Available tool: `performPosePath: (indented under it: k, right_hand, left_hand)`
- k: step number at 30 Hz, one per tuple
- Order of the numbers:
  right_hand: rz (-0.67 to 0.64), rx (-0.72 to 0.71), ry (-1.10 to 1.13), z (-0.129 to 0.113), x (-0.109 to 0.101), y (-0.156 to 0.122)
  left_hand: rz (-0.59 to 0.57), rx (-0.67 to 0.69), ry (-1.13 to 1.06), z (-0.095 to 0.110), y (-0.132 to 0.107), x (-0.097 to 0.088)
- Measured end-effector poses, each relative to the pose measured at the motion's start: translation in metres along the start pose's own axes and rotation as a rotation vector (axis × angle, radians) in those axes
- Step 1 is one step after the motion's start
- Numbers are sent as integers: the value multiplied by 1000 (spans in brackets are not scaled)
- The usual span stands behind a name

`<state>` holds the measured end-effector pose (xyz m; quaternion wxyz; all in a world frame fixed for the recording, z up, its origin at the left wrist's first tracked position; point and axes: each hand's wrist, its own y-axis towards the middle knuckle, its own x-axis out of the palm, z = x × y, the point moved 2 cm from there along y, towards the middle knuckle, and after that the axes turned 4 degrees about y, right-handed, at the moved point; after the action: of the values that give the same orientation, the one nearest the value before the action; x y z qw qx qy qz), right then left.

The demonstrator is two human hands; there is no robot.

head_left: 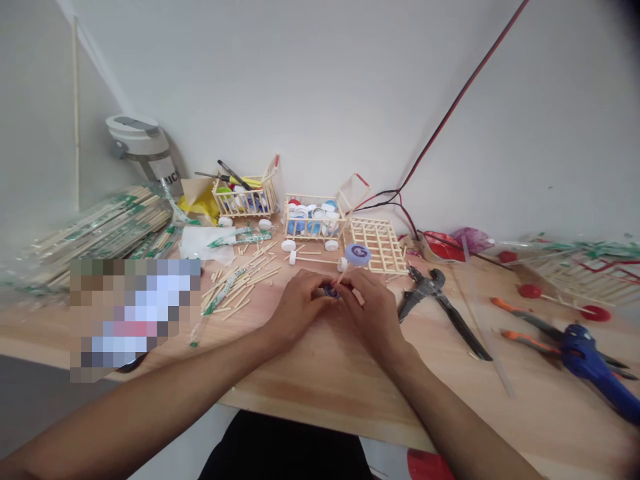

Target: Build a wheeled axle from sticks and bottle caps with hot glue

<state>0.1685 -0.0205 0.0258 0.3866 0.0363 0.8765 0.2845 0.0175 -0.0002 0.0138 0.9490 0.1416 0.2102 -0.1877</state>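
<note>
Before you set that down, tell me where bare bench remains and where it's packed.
Bare wood lies in front of your left hand and right hand, running right beneath the black pliers. Crowded: behind, around the loose wooden sticks and bottle-cap crate.

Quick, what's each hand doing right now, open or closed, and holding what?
Left hand: closed, pinching a small dark blue cap.
Right hand: closed, at that cap and its wooden stick; exact grip hidden.

Hands counted: two, left hand [299, 308] and right hand [376, 310]. Between them: one blue-capped stick [357, 254]. Ahead of the hands: two stick crates [314, 217], one stick lattice panel [377, 245]. Right of the right hand: one pliers [440, 307], one blue glue gun [583, 357].
</note>
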Motion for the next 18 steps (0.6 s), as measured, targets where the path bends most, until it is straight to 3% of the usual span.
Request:
performPosePath:
  k: [18]
  right_hand:
    - [2, 6, 1, -1, 1, -1]
  left_hand:
    - [2, 10, 25, -1, 0, 0]
